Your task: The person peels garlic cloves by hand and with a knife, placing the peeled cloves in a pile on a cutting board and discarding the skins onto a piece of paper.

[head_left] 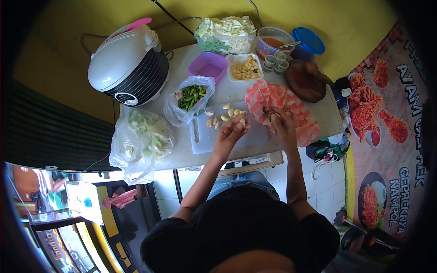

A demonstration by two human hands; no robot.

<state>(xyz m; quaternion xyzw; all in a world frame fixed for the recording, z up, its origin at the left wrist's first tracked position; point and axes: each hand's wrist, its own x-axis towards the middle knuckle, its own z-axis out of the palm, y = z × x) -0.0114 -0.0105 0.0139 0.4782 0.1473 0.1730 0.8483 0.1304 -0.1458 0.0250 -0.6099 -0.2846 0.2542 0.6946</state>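
Observation:
Over the white cutting board (pixel 203 136), my left hand (pixel 232 132) has its fingers closed round a pale garlic clove (pixel 242 122). Several more garlic cloves (pixel 231 112) lie on the board just beyond that hand, some peeled and some with skin on. To the right, my right hand (pixel 281 123) is over the near-left part of a red-and-white checked paper (pixel 302 120). Its fingers are pinched together, and what they hold is too small to name. Dark scraps lie on the paper beside these fingers.
A rice cooker (pixel 129 68) stands back left. Near it are a bag of green chillies (pixel 191 98), a bag of cabbage (pixel 144 134) and a purple container (pixel 208 66). Behind are a cabbage box (pixel 225 35), a white tray (pixel 246 68), a sauce tub (pixel 274 42) and a stone mortar (pixel 306 82).

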